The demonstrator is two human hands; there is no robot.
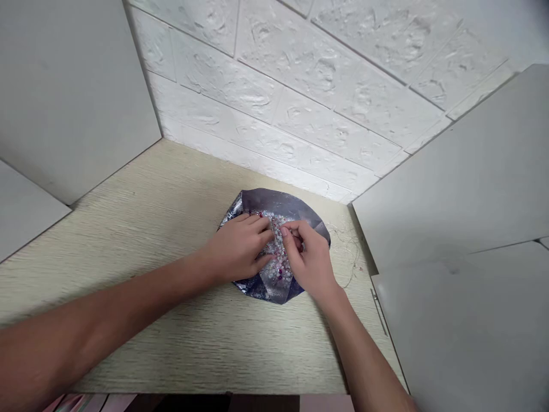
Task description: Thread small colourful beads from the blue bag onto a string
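Observation:
A round, shiny purple-grey foil tray (pixel 283 201) lies on the pale wood table (pixel 150 229) near the back wall. It holds a heap of tiny clear and reddish beads (pixel 274 246). My left hand (pixel 238 246) rests on the tray's left part with fingers curled down into the beads. My right hand (pixel 306 257) sits over the tray's right part, thumb and fingers pinched together just above the heap. What the pinch holds is too small to make out. The two hands nearly touch at the fingertips.
A white brick-pattern wall (pixel 300 86) stands behind the table. Grey panels close the left side (pixel 64 86) and the right side (pixel 463 200). Thin loose thread (pixel 349 246) lies on the table right of the tray.

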